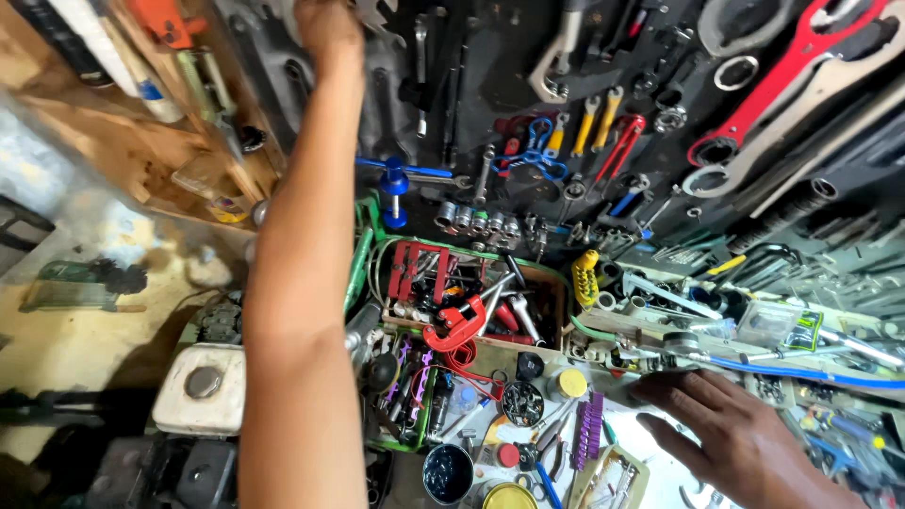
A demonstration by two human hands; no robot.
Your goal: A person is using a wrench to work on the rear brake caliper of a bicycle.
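My left arm stretches up across the middle of the view, and my left hand point(326, 23) reaches the black tool board point(490, 85) at the top edge, where its fingers are cut off. Hanging wrenches point(422, 66) are just right of it. My right hand point(731, 429) lies flat, fingers apart, on the cluttered bench at the lower right, holding nothing. It rests next to a blue hose point(792, 372) and a purple bit holder point(586, 429).
A wooden tray point(551, 283) holds a red pipe cutter point(455, 323) and other hand tools. Red and grey large spanners point(782, 75) hang at the upper right. A row of sockets point(476, 220), a yellow bit holder point(585, 276), tins point(447, 471) and a white tank point(201, 386) lie around.
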